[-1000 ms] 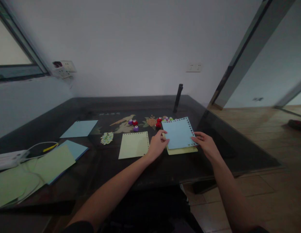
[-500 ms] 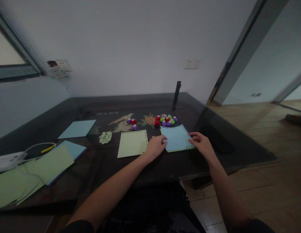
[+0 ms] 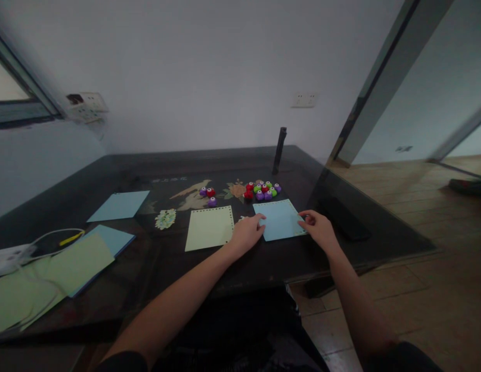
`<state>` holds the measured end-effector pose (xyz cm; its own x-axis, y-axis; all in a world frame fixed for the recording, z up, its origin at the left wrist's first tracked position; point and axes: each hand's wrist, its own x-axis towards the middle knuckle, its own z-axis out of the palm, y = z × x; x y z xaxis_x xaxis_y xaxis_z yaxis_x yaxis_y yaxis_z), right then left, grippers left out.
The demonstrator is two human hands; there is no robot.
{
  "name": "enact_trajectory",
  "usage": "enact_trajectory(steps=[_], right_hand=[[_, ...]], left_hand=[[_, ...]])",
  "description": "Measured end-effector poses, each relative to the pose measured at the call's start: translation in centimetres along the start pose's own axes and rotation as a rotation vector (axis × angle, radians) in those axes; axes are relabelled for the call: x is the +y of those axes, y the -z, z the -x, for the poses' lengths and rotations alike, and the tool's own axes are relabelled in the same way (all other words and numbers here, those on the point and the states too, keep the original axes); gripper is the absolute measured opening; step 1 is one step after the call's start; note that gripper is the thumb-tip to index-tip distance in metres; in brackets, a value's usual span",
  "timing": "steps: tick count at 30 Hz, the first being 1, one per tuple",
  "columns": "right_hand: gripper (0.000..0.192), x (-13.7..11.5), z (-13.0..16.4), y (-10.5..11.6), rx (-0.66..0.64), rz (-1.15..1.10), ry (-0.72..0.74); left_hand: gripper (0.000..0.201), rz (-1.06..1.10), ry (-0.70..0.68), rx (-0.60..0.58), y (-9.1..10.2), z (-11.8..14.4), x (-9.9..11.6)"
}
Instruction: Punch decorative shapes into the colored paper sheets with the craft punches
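A light blue sheet of paper point(image 3: 279, 219) with punched holes along its edges lies on the dark table in front of me. My left hand point(image 3: 248, 231) has its thumb and fingers closed at the sheet's left edge. At the right edge, my right hand point(image 3: 318, 231) pinches the paper between thumb and curled fingers. Left of my left hand lies a pale green sheet point(image 3: 209, 227), also hole-punched along its edges. Just behind the blue sheet sits a cluster of small red, purple and green pieces with eye-like dots point(image 3: 264, 190).
Several more such pieces point(image 3: 209, 194) sit behind the green sheet. Flower-like cutouts point(image 3: 165, 219), another blue sheet point(image 3: 120, 205), and stacked papers point(image 3: 81, 258) with a cable lie left. A black stick point(image 3: 279, 150) stands behind; a dark flat object point(image 3: 344, 219) lies right.
The green edge that showed under the blue sheet is now out of sight, and the blue sheet lies flatter. Both hands stay at its sides. The view has shifted slightly.
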<state>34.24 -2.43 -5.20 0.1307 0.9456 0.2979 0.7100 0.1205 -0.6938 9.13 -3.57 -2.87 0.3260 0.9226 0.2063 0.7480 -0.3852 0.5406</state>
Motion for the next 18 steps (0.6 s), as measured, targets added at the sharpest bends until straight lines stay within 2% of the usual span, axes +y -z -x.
enact_trajectory(steps=[5,8,14,18], right_hand=[[0.027,0.2,0.0,0.0,0.003,0.114,0.036],[0.026,0.3,-0.1,-0.1,-0.004,0.122,0.049],[0.024,0.3,-0.1,-0.1,-0.009,0.121,0.066],[0.024,0.2,0.0,-0.1,-0.001,0.102,0.066]], left_hand=[[0.03,0.038,-0.031,0.076,1.1,-0.4,-0.1],[0.028,0.1,-0.019,0.114,1.7,-1.1,-1.0],[0.026,0.2,-0.062,0.255,2.1,-4.9,-4.6],[0.029,0.21,-0.014,0.32,1.7,-8.0,-7.2]])
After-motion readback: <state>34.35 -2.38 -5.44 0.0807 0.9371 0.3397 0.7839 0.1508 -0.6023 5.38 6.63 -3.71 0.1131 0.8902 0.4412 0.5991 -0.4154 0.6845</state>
